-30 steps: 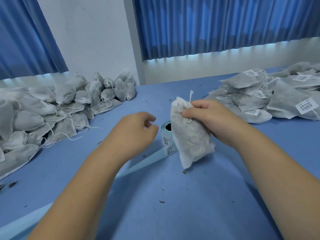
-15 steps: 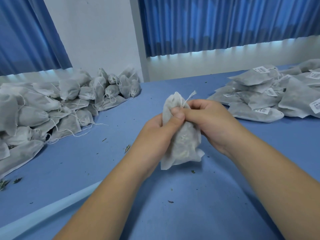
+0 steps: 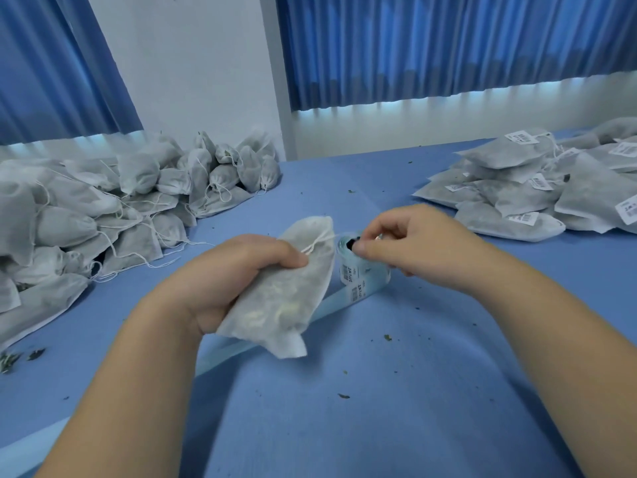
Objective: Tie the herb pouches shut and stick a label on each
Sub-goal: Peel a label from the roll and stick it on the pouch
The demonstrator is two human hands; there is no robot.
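My left hand grips a white herb pouch, holding it tilted above the blue table with its tied neck and white drawstring pointing up and to the right. Just to its right stands the label roll, pale blue backing with barcode stickers. My right hand is over the roll, its thumb and fingers curled at the roll's top edge; whether they pinch a label is hidden. A loose strip of backing paper trails from the roll toward the near left.
A heap of unlabelled white pouches with loose strings fills the left side. Labelled pouches are piled at the right. Herb crumbs dot the blue table. Blue curtains and a white wall stand behind.
The pouch passed from my right hand to my left, which now holds it alone and tilted. My right hand let go and moved right onto the label roll.
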